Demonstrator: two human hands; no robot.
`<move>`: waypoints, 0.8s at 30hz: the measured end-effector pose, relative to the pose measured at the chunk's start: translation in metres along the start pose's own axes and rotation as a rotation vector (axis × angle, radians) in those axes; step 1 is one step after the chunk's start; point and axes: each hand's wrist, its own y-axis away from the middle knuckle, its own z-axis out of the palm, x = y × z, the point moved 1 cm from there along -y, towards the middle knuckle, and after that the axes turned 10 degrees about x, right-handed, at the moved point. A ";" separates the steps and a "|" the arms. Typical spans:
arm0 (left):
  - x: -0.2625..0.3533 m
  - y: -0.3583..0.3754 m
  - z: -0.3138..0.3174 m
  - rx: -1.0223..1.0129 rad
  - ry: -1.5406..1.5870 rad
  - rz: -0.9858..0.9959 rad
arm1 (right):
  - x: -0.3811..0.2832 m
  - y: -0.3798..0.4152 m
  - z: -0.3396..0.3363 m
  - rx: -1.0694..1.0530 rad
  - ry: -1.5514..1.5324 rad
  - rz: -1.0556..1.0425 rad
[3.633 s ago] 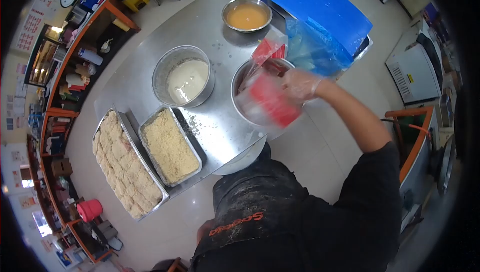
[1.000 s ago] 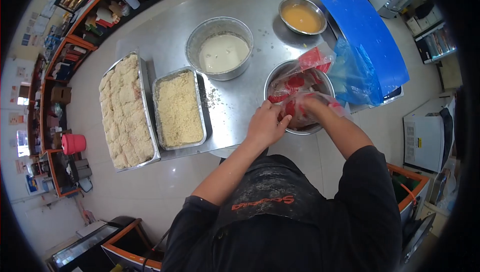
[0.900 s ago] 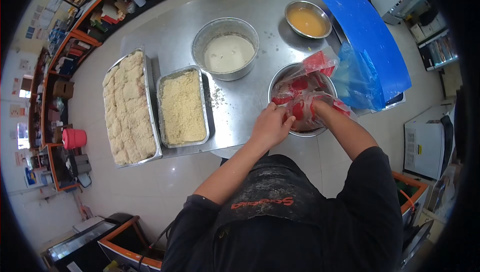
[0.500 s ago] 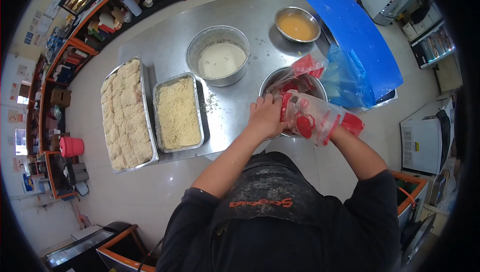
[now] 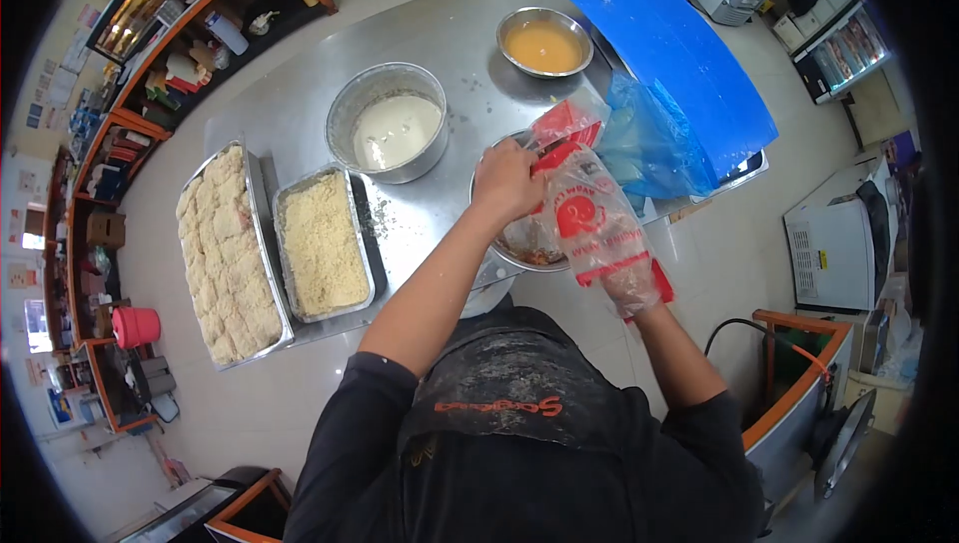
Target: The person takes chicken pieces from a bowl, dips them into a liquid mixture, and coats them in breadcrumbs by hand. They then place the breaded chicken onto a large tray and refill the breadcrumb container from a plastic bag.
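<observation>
A clear plastic bag with red print (image 5: 579,211) spans the space between my hands, over a steel bowl (image 5: 544,267). My left hand (image 5: 505,181) has its fingers closed on the bag's upper edge, above the bowl's rim. Inside the bag's lower end is my right hand (image 5: 631,288), with the clear film wrapped around it to the wrist; its fingers are hidden by the print and folds. Reddish-brown bits (image 5: 537,255) show in the bottom of the bowl. More red-printed plastic (image 5: 571,121) sticks up at the bowl's far side.
Left on the steel table (image 5: 460,53) stand a large crumb-coated tray (image 5: 225,253), a smaller crumb pan (image 5: 320,243) and a pot of pale batter (image 5: 400,133). Farther back is a bowl of orange liquid (image 5: 544,48). A blue board (image 5: 679,63) and blue plastic bag (image 5: 654,138) lie right.
My right hand has drawn toward me and down, stretching the bag out from the bowl. My left hand keeps hold near the bowl's rim. The view has shifted slightly.
</observation>
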 end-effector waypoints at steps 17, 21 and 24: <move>-0.044 0.073 -0.044 0.440 0.073 -0.034 | -0.042 -0.084 0.052 0.035 -0.652 0.448; -0.086 0.139 -0.070 0.345 0.226 -0.125 | -0.005 -0.090 0.071 -0.133 -0.188 0.400; -0.105 0.191 -0.077 0.233 0.337 -0.405 | 0.019 -0.100 0.081 -0.114 0.115 0.247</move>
